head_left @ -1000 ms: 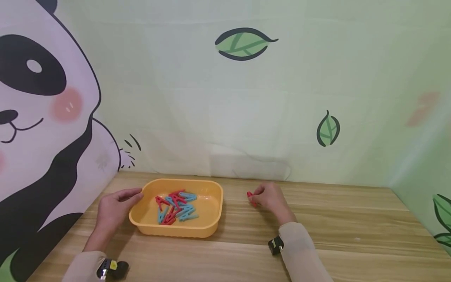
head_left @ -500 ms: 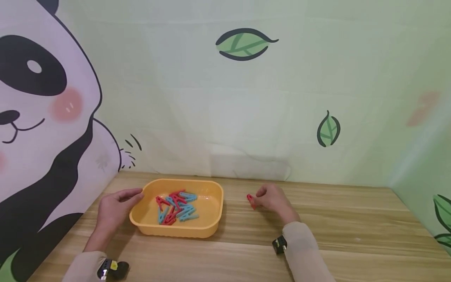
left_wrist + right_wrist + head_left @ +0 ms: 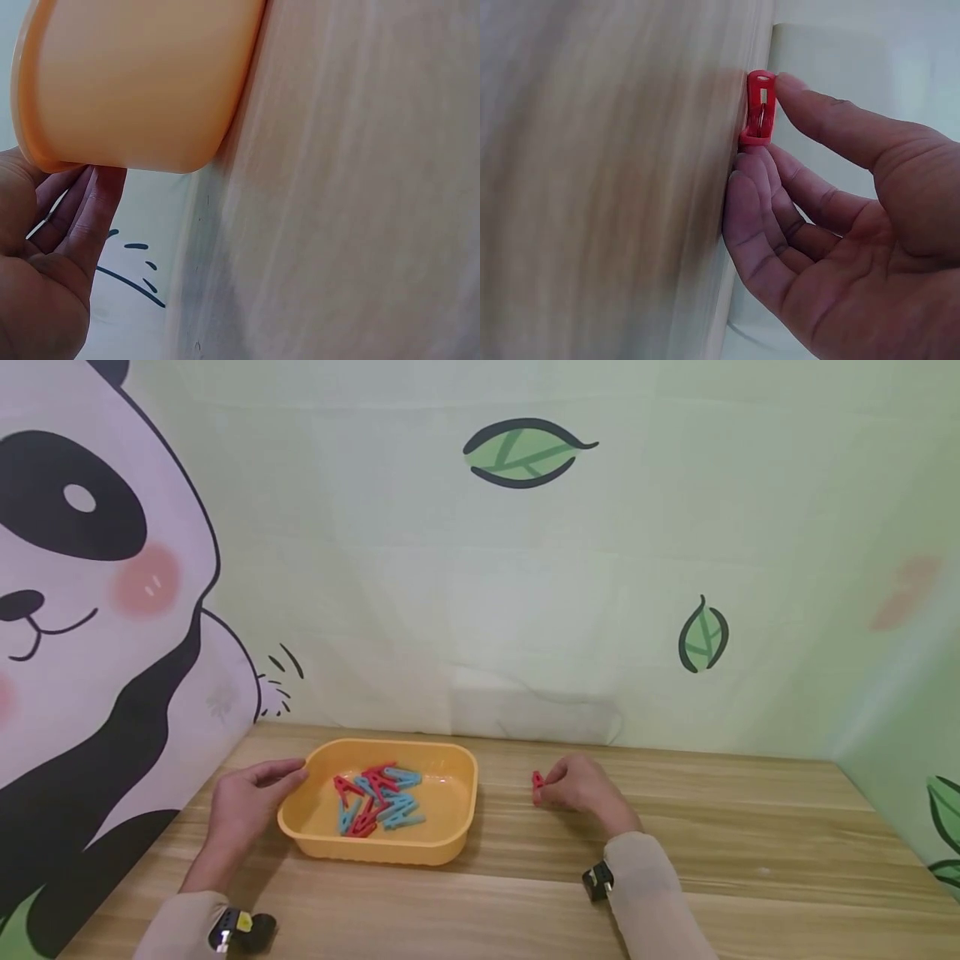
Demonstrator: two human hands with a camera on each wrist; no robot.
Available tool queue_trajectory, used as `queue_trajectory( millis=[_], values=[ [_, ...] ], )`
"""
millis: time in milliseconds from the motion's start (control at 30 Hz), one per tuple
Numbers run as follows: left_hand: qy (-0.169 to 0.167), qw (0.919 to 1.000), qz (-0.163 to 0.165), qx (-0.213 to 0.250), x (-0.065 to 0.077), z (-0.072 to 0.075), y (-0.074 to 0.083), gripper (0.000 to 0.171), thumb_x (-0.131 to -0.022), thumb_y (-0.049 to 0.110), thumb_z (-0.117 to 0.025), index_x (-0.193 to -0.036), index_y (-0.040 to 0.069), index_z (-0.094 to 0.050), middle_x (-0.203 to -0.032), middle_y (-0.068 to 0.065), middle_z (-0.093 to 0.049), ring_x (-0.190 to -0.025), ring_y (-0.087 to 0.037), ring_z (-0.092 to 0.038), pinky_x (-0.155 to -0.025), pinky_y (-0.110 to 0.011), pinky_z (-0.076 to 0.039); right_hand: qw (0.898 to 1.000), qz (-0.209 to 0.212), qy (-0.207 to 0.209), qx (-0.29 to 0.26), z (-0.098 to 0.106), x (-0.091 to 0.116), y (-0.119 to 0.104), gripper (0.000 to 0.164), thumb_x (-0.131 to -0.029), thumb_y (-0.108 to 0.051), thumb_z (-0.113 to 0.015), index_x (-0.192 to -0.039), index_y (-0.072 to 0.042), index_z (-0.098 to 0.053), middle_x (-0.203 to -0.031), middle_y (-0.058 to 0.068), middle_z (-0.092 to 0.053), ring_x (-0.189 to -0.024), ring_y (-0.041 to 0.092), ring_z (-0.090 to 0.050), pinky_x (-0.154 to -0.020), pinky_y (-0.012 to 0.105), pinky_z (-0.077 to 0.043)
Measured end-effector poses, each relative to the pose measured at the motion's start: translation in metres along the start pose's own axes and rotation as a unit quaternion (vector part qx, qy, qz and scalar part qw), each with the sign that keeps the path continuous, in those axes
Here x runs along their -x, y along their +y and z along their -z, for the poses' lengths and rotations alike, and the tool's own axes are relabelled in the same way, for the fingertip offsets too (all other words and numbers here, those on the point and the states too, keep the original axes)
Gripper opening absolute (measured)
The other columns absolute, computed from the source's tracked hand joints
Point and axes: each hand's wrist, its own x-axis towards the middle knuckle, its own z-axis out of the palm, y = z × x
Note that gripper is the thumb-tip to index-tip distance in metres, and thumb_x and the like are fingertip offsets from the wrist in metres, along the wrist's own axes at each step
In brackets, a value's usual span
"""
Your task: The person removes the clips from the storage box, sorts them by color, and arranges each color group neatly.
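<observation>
At the left of the head view, my left hand (image 3: 243,802) pinches the rim of a yellow plastic tray (image 3: 375,853) at its left corner. In the left wrist view, the fingers (image 3: 97,214) of that hand meet the underside of the tray's lip (image 3: 26,97), which hides their tips. My right hand (image 3: 585,789), right of the tray, pinches a small red clothespin (image 3: 537,787) between thumb and fingers. Seen from the right wrist, the clothespin (image 3: 759,109) is close against the tabletop, its metal spring showing and the thumb tip at one end. Red and blue clothespins (image 3: 378,802) lie jumbled inside the tray.
Wood-grain tabletop (image 3: 712,835) extends to the right and in front of the tray. Behind it rises a pale green backdrop (image 3: 375,568) printed with leaves and a panda (image 3: 127,635). Each wrist wears a small black device (image 3: 597,881).
My right hand has shifted slightly to the right and nearer me, and the red clothespin has turned from slanting to more upright in its fingers. Left hand and tray have stayed in place.
</observation>
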Motion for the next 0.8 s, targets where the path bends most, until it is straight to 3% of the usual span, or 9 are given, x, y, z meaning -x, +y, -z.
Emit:
queue_trajectory(
  millis=[500, 800],
  values=[
    [0.002, 1.0000, -0.001, -0.003, -0.0014, -0.0006, -0.0004, 0.043, -0.105, 0.033, -0.071, -0.137, 0.004, -0.071, -0.136, -0.019, -0.070, -0.129, -0.037, -0.063, -0.088, -0.014, -0.054, 1.000, -0.001, 0.002, -0.031, -0.0035, 0.0001, -0.0009, 0.015, -0.088, -0.009, -0.085, -0.087, -0.001, -0.073, -0.073, 0.001, -0.066, -0.062, 0.011, -0.054, -0.055, 0.022, -0.044],
    [0.001, 1.0000, -0.001, 0.000, -0.0003, -0.0002, -0.0004, 0.043, -0.104, 0.032, -0.072, -0.136, 0.003, -0.071, -0.136, -0.019, -0.070, -0.128, -0.037, -0.063, -0.087, -0.013, -0.054, 1.000, 0.001, 0.006, -0.024, -0.0044, 0.0007, -0.0028, 0.018, -0.088, -0.009, -0.085, -0.094, 0.002, -0.072, -0.078, 0.003, -0.068, -0.066, 0.013, -0.057, -0.058, 0.023, -0.047]
  ],
)
